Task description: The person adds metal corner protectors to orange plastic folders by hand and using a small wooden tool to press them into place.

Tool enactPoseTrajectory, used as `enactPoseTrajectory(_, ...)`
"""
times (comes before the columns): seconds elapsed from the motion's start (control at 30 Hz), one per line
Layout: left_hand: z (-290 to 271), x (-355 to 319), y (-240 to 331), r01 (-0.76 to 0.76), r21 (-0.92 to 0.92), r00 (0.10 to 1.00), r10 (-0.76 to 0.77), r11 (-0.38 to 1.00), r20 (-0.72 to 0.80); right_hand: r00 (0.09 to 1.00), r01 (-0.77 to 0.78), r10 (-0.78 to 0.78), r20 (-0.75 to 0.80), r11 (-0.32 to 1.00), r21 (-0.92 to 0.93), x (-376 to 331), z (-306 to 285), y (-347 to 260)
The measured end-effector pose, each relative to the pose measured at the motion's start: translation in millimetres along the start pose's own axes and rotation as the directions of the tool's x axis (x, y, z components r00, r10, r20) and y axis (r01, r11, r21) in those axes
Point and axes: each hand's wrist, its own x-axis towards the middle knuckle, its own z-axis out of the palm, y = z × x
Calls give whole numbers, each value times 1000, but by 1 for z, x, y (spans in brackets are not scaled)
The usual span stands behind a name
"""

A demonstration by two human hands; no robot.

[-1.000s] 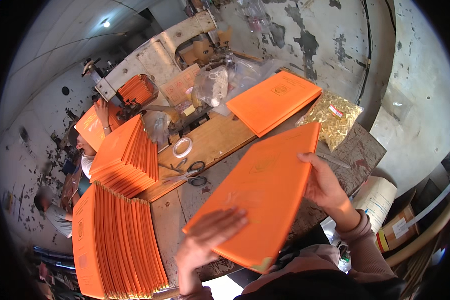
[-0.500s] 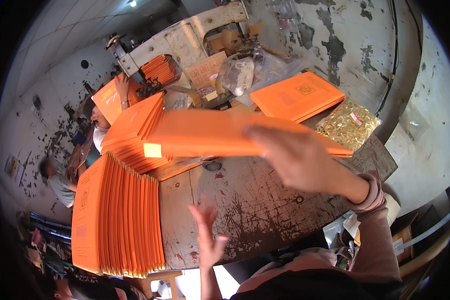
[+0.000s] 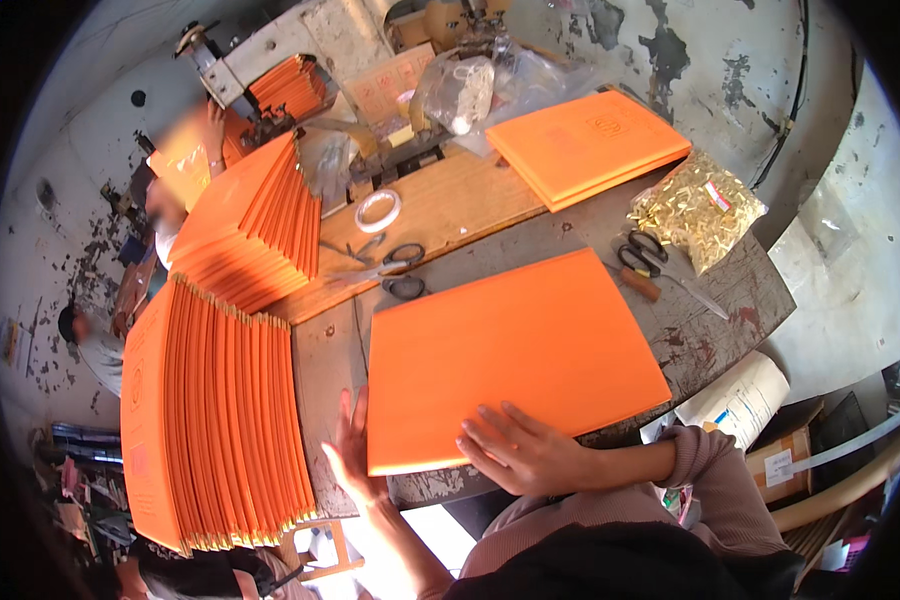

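A plain orange folder (image 3: 515,355) lies flat on the worn table in front of me. My right hand (image 3: 530,452) rests on its near edge, fingers spread over the cover and gripping nothing. Beside the folder's near left corner is my left hand (image 3: 355,455), open, its fingers stretched upward; whether it touches the edge I cannot tell. Left of it, a long row of orange folders (image 3: 215,420) with brass-coloured corners stands packed together. Another leaning stack of orange folders (image 3: 255,225) sits behind that row.
More orange folders (image 3: 590,145) lie at the back right, near a clear bag of brass-coloured pieces (image 3: 698,210). Black-handled scissors (image 3: 660,265), a second pair of scissors (image 3: 385,268) and a tape roll (image 3: 378,210) lie around. Beyond the press machine (image 3: 280,50), a co-worker's hand (image 3: 215,130) holds a folder.
The folder my right hand was swinging over the table now lies flat before me. My right hand has let go of its grip and come nearer; my left hand has moved slightly left.
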Motion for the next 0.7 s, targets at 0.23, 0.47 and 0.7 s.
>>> enactPoseTrajectory(0.23, -8, -6, -1, -59, 528, 998, 35, 847, 56, 978, -124, 85, 188, 971, 203, -27, 18, 13)
enactPoseTrajectory(0.47, -13, -12, -4, -53, 490, 998, 64, 870, -5, 959, -208, 164, 230, 960, 186, -25, 3, 22)
enactPoseTrajectory(0.7, -15, -13, -1, 16, 267, 979, 40, 964, -202, 957, -176, 121, 262, 965, 195, -8, -7, 33)
